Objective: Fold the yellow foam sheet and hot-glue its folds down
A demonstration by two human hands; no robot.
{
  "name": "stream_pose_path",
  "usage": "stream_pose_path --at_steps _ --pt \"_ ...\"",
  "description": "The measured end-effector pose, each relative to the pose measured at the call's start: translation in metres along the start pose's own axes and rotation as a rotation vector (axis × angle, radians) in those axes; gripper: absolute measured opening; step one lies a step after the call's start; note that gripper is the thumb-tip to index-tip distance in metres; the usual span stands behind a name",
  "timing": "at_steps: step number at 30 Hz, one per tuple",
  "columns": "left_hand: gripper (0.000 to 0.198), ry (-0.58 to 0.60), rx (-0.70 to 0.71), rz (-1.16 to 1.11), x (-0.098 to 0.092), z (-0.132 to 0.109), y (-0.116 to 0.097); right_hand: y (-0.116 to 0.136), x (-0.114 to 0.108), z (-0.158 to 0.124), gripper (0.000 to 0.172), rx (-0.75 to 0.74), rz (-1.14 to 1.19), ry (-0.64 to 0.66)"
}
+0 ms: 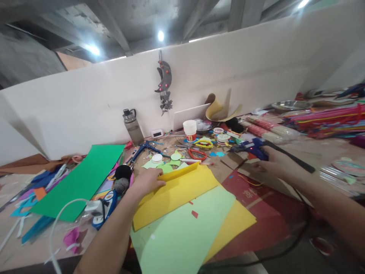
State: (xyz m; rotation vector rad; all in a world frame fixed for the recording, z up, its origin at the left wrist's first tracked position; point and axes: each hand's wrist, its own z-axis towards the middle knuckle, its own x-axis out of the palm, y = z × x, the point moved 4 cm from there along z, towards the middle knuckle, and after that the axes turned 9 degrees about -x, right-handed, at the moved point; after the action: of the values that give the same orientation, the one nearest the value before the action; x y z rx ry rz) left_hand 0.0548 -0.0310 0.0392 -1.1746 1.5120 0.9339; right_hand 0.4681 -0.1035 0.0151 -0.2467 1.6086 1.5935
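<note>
My left hand (pixel 148 183) is closed at the raised flap of a folded yellow sheet of paper (pixel 182 190), its thumb on the near side and the other fingers partly hidden. This sheet lies over a pale green sheet (pixel 182 236), with another yellow sheet (pixel 232 224) sticking out beneath. On the right, my right hand (pixel 273 161) grips a blue hot glue gun (pixel 252 147), whose nozzle points left above the table. A dark cord (pixel 305 220) hangs near my right forearm. Small red paper scraps (pixel 194 214) rest on the green sheet.
Scissors with red handles (pixel 197 154), yellow-handled scissors (pixel 203 144), a white cup (pixel 190 131) and paper scraps lie behind the sheets. Left are green card (pixel 82 182), a power strip (pixel 105 209) and a bottle (pixel 133 127). Bundled pipe cleaners (pixel 333 120) lie far right.
</note>
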Motion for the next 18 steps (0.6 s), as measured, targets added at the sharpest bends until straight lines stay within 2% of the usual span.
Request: stream_pose_path --at_steps 2,4,8,10,13,15,18 --pt "0.034 0.008 0.001 -0.006 0.001 0.0 0.0 -0.001 0.003 -0.003 0.03 0.094 0.354 0.024" --pt "0.035 0.003 0.008 -0.003 -0.001 -0.002 -0.001 -0.001 0.004 -0.007 0.036 0.157 0.57 0.019" --pt "0.044 -0.026 0.056 0.006 -0.017 -0.014 -0.009 -0.003 0.003 -0.011 0.039 0.232 0.655 0.007" --pt "0.052 -0.134 0.103 -0.03 -0.031 -0.024 -0.017 -0.004 0.002 -0.011 0.036 0.238 0.673 -0.025" --pt "0.055 -0.193 0.231 -0.055 -0.042 -0.037 -0.04 -0.002 0.001 -0.008 0.032 0.21 0.728 -0.078" --pt "0.053 -0.18 0.341 -0.092 -0.04 -0.042 -0.062 0.001 0.004 -0.007 0.032 0.189 0.758 -0.07" --pt "0.051 -0.191 0.587 -0.2 -0.031 -0.048 -0.103 0.01 0.01 -0.007 0.03 0.184 0.778 -0.032"
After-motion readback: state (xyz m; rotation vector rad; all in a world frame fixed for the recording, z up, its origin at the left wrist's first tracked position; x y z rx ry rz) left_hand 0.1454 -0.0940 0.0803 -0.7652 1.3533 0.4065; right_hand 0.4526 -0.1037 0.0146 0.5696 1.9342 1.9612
